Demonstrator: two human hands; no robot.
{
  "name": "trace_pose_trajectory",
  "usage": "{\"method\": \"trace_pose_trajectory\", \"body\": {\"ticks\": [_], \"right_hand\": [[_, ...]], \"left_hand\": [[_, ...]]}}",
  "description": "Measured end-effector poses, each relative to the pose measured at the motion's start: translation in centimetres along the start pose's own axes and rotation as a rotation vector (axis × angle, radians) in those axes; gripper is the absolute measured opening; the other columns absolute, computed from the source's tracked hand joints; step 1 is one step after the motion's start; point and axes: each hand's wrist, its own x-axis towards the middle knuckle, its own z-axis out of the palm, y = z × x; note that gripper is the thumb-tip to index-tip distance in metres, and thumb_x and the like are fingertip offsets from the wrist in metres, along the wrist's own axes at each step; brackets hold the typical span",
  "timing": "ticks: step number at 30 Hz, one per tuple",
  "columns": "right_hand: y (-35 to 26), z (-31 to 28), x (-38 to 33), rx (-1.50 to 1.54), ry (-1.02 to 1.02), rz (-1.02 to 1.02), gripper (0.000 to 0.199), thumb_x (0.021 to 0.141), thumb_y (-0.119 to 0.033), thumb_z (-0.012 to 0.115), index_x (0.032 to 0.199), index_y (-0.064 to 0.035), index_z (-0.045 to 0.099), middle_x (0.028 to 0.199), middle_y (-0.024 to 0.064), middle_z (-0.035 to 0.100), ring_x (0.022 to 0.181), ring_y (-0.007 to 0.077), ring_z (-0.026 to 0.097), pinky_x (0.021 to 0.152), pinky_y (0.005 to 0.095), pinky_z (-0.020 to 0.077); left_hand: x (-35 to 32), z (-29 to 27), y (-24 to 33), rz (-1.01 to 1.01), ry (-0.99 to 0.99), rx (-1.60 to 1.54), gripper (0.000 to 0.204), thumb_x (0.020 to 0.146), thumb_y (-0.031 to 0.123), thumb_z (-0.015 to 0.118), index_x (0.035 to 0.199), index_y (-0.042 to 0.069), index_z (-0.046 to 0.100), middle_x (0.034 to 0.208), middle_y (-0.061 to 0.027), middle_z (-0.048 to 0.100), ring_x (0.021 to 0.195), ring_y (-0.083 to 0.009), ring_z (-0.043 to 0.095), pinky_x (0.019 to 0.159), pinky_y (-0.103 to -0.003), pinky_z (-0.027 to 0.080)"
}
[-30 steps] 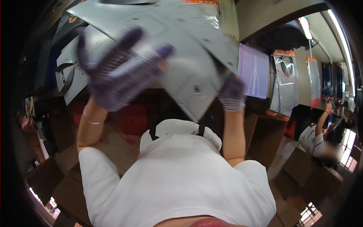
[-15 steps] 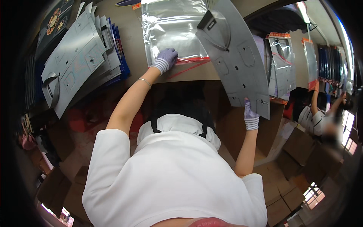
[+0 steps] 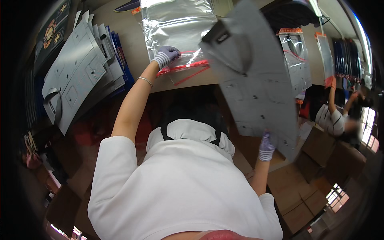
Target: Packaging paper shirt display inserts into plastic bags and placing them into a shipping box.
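Observation:
My left hand [image 3: 167, 57], in a striped lilac glove, pinches the near edge of the top clear plastic bag [image 3: 178, 30]. The bags lie stacked on the table, with red strips along their near ends. In my right hand [image 3: 267, 148], gloved alike, is the lower end of a large grey shirt-shaped card [image 3: 260, 90], its thumb on the front face. The card stands tilted at the table's edge, its collar-like end to the right of the bags. It is blurred by motion, and the fingers behind it are hidden.
At the left lies a fanned pile of similar grey cards [image 3: 76, 68] with blue ones, beside a dark printed box [image 3: 52, 30]. Packed grey cards [image 3: 296, 60] lie at the right. Cardboard boxes [image 3: 300, 200] stand on the floor. Another person [image 3: 332, 118] works at the far right.
My right hand has come down toward me with the grey card, which now hangs lower. My left hand has moved slightly up and left, its fingers now pinching the bag's edge.

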Motion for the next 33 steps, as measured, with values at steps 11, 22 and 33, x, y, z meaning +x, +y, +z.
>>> {"method": "trace_pose_trajectory", "body": {"ticks": [11, 22, 33], "right_hand": [[-0.4, 5.3, -1.7, 0.104, -0.139, 0.035, 0.025, 0.084, -0.010, 0.057, 0.105, 0.0026, 0.055, 0.107, 0.0109, 0.056, 0.099, 0.0226, 0.051, 0.091, 0.0341, 0.0363], [3.6, -5.6, -0.5, 0.234, -0.554, 0.216, 0.018, 0.076, -0.009, 0.062, 0.090, 0.0020, 0.060, 0.094, 0.0118, 0.059, 0.087, 0.0186, 0.057, 0.077, 0.0317, 0.0456], [-0.6, 7.9, -2.1, 1.027, -0.315, 0.639, 0.055, 0.071, -0.018, 0.067, 0.117, 0.0007, 0.045, 0.105, 0.0091, 0.054, 0.097, 0.0214, 0.051, 0.086, 0.0335, 0.0418]], "left_hand": [[-2.6, -5.8, 9.3, 0.544, 0.521, 0.016, 0.025, 0.073, 0.023, 0.066, 0.085, 0.001, 0.064, 0.076, -0.0078, 0.064, 0.069, -0.0136, 0.059, 0.068, -0.026, 0.047], [-5.0, -2.3, 8.1, 0.716, 0.573, 0.594, 0.027, 0.070, 0.031, 0.069, 0.068, 0.006, 0.059, 0.070, -0.0086, 0.057, 0.068, -0.0272, 0.055, 0.067, -0.037, 0.043], [-9.1, -1.1, 5.1, 0.611, 0.727, 0.874, 0.015, 0.068, 0.018, 0.065, 0.078, 0.010, 0.057, 0.082, -0.0078, 0.056, 0.087, -0.0271, 0.052, 0.077, -0.038, 0.040]]}}
